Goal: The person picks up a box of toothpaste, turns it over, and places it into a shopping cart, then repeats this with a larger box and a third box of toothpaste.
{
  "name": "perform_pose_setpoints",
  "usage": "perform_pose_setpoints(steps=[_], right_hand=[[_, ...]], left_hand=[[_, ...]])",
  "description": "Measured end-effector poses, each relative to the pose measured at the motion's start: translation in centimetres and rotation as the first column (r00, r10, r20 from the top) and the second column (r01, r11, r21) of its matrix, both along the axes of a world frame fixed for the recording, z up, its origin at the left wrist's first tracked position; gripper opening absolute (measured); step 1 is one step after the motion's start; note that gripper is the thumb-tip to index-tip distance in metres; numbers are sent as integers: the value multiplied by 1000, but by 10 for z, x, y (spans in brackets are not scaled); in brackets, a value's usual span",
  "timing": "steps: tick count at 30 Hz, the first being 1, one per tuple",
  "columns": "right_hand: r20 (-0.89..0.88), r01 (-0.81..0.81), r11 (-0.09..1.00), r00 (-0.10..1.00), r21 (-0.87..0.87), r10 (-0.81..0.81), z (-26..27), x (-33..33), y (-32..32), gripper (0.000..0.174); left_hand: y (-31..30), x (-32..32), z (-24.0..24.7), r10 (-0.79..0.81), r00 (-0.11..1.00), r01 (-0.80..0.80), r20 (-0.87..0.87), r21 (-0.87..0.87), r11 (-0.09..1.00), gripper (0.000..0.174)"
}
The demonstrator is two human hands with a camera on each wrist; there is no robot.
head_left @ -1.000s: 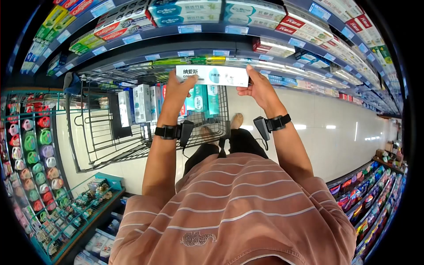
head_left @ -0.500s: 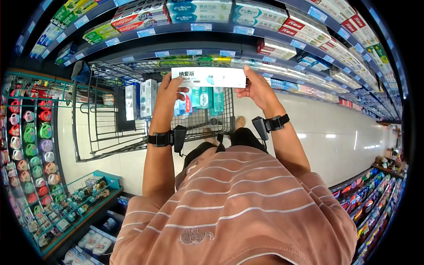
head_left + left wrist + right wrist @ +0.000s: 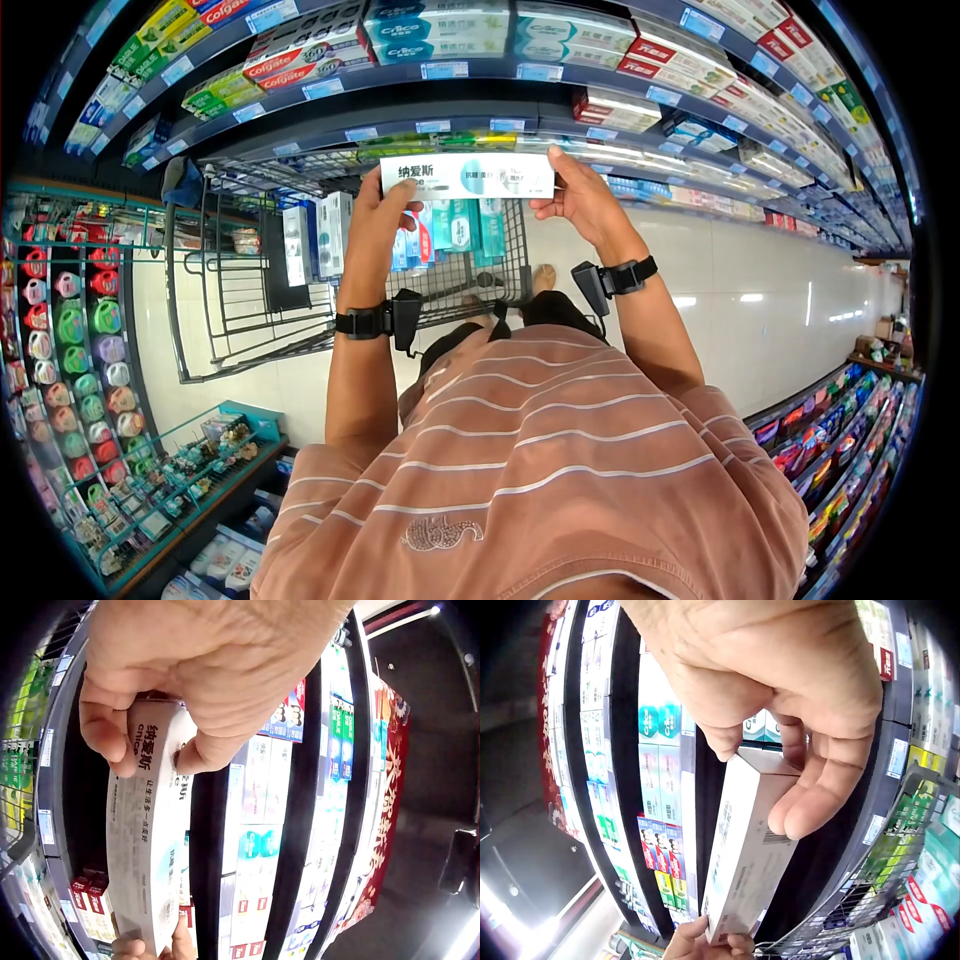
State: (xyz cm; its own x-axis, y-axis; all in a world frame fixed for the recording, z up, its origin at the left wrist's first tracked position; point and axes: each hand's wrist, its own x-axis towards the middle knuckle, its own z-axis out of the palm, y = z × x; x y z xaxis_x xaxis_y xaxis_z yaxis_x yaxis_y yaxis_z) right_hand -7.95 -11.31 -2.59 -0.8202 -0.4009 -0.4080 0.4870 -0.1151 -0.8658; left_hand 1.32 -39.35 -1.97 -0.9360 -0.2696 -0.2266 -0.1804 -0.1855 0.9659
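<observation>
A long white toothpaste box (image 3: 467, 182) with black Chinese lettering and a pale blue spot is held level in front of the chest. At its left end my left hand (image 3: 373, 222) grips it, thumb over the printed face. The right hand (image 3: 588, 208) pinches the other end. In the left wrist view, thumb and fingers of the left hand (image 3: 210, 667) lie on opposite sides of the box (image 3: 142, 847). From the right wrist, the right hand (image 3: 795, 682) has thumb and fingers around the box's end, and a barcode shows on one side of the box (image 3: 746, 840).
Below the hands stands a black wire shopping cart (image 3: 517, 265) with several boxes, including teal ones (image 3: 460, 226). Toothpaste shelves (image 3: 440, 70) run along the front. A rack of bottles (image 3: 70, 325) is at left, a teal display stand (image 3: 255, 418) lower left.
The box and both hands have shifted slightly left in the head view, the left hand more than the right. The box stays held at both ends, its printed face turned to the head camera.
</observation>
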Motion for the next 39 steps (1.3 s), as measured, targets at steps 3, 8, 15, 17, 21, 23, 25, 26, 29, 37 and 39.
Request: perform_pose_setpoints(steps=[3, 8, 15, 17, 21, 23, 25, 26, 29, 37, 39], right_hand=[[-8, 7, 1000, 1000, -12, -8, 0, -3, 3, 57], [-9, 24, 1000, 1000, -20, -24, 3, -6, 6, 57], [-7, 28, 999, 1000, -19, -28, 5, -5, 3, 53], [-5, 23, 1000, 1000, -15, -23, 4, -6, 3, 53], [-11, 1, 1000, 1000, -28, -1, -2, -8, 3, 57], [-14, -3, 1000, 1000, -21, 3, -2, -8, 2, 56], [-8, -9, 1000, 1000, -17, 9, 1, -5, -2, 56], [-5, -13, 1000, 1000, -14, 12, 3, -4, -4, 56], [5, -16, 999, 1000, -30, 16, 3, -1, -5, 56], [-223, 60, 997, 974, 51, -47, 4, 8, -23, 82], [-327, 114, 980, 944, 163, -56, -4, 7, -30, 110]], left_hand=[[0, -7, -1, -26, 1000, 26, -16, -23, 999, 51], [2, -11, 4, -50, 999, 50, -15, -11, 999, 52], [2, -13, 10, -10, 1000, 9, 13, 78, 997, 45], [1, -13, 10, -12, 1000, 10, 19, 91, 996, 44], [4, -12, 14, 15, 1000, -17, 21, 85, 996, 37], [5, -10, 13, 12, 1000, -12, 12, 13, 1000, 41], [8, -10, 16, 17, 1000, -17, 0, -118, 993, 60], [10, -10, 16, 19, 1000, -20, -7, -183, 983, 70], [15, -13, 9, 58, 997, -70, -50, -288, 955, 87], [18, -15, -3, 52, 993, -88, -102, -392, 916, 92], [22, -14, 4, 31, 999, -35, -18, -322, 946, 90]])
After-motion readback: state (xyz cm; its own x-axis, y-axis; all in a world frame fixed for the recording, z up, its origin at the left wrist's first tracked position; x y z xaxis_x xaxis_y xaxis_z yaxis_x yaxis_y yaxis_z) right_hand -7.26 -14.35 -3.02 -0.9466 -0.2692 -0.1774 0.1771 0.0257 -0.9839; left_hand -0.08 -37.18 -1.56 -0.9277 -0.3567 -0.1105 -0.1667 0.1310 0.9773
